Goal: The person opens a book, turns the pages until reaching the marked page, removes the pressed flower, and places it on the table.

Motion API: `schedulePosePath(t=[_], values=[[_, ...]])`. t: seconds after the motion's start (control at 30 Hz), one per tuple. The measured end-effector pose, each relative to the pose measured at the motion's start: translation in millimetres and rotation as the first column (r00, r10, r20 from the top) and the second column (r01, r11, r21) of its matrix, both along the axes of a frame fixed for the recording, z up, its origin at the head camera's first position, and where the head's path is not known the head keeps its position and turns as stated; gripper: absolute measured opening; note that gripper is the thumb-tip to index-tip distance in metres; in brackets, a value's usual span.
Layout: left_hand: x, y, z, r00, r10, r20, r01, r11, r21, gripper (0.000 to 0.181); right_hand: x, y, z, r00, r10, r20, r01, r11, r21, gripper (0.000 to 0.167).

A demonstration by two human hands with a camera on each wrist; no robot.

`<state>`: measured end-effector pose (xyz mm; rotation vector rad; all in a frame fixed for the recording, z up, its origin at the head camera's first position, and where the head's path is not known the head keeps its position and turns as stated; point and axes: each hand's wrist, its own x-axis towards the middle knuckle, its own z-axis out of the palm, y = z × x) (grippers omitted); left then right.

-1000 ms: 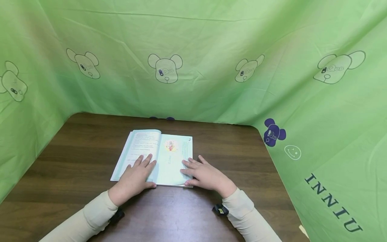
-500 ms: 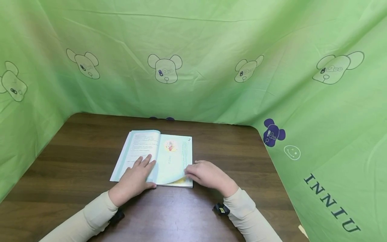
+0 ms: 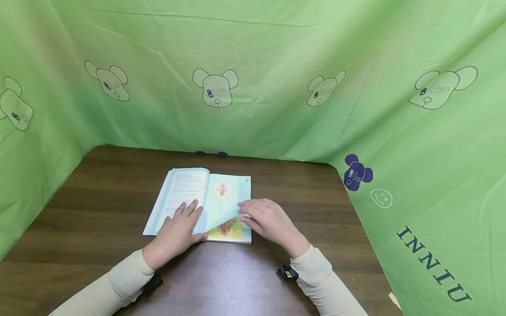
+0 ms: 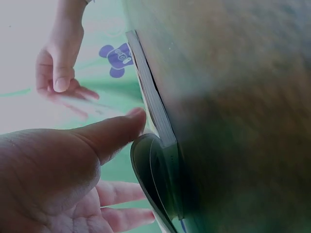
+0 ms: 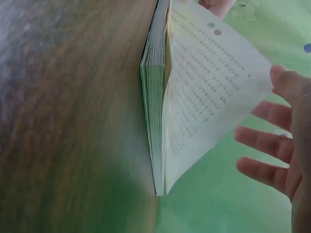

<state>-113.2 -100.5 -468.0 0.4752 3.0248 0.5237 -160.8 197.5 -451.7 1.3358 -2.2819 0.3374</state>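
An open book (image 3: 186, 186) lies on the brown table, text on its left page and a small round picture on its right page. My left hand (image 3: 175, 232) rests spread on the left page, its thumb along the lower edge by the spine. Between thumb and forefinger my right hand (image 3: 270, 219) pinches the corner of the right-hand page (image 5: 214, 82), lifted clear of the stack; its other fingers reach out loosely. Beneath the raised page a yellow illustration (image 3: 227, 229) shows. In the left wrist view the left thumb (image 4: 114, 131) lies at the book's spine.
A brown wooden table (image 3: 99, 197) bears the book. Green cloth (image 3: 269, 123) with printed bear heads hangs along its back and sides. Black straps (image 3: 287, 273) sit at both wrists, below pale sleeves.
My right hand has gone from lying flat on the right page to pinching its lower corner and raising it, uncovering the yellow picture below. The left hand stays in place.
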Motion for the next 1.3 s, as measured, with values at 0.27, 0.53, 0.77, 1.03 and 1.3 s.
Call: schedulePosePath(t=[0.27, 0.53, 0.77, 1.03, 1.3], values=[[-1.1, 2.2, -2.3, 0.992, 0.039, -0.117, -0.03, 0.997, 0.073, 0.096, 0.1, 0.3, 1.6, 0.991, -0.133, 0.017, 0.134, 0.99, -0.036, 0.045], [-5.1, 1.2, -2.0, 0.968, 0.045, -0.246, -0.009, 0.99, 0.144, 0.12, 2.2, -1.2, -1.5, 0.943, -0.222, 0.249, 0.198, 0.973, 0.116, 0.064], [-4.7, -0.4, -0.7, 0.969, 0.064, -0.24, -0.022, 0.985, 0.171, 0.125, 7.3, 0.4, -8.7, 0.853, -0.251, 0.459, 0.095, 0.937, 0.337, 0.087], [-5.1, -3.3, 3.8, 0.947, 0.068, -0.313, -0.05, 0.997, 0.063, 0.126, 7.7, 1.5, -11.7, 0.86, -0.213, 0.464, 0.037, 0.933, 0.359, 0.088], [-4.9, -4.3, 5.6, 0.959, -0.098, -0.265, 0.089, 0.995, -0.046, 0.088, 8.3, 1.3, -14.2, 0.846, -0.227, 0.481, 0.027, 0.922, 0.387, 0.089]])
